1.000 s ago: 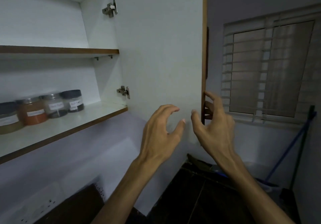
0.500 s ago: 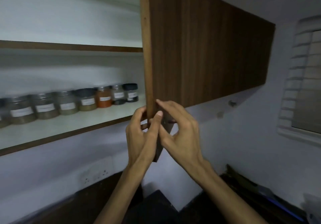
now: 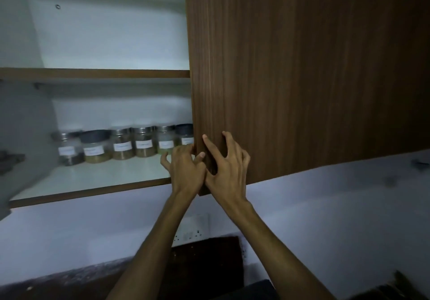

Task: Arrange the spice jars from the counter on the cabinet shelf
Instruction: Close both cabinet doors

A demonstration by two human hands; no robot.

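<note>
Several labelled spice jars [image 3: 122, 146] stand in a row at the back of the white lower cabinet shelf [image 3: 97, 178]; the rightmost dark-lidded jar [image 3: 186, 136] is half hidden by the brown cabinet door [image 3: 290, 78]. My left hand [image 3: 186, 169] grips the door's free edge near its bottom corner, fingers behind it and thumb on the front. Beside it, my right hand [image 3: 228, 167] presses spread, bent fingertips on the door's face.
The upper shelf [image 3: 93, 74] shows nothing on it. The inside of another open door [image 3: 21, 141] fills the left edge. Below are a white wall with a socket plate [image 3: 193, 230] and a dark counter [image 3: 204, 267].
The right-hand door has swung from wide open toward the cabinet, covering the right end of the jar row. Both hands moved with its edge, and the view turned left.
</note>
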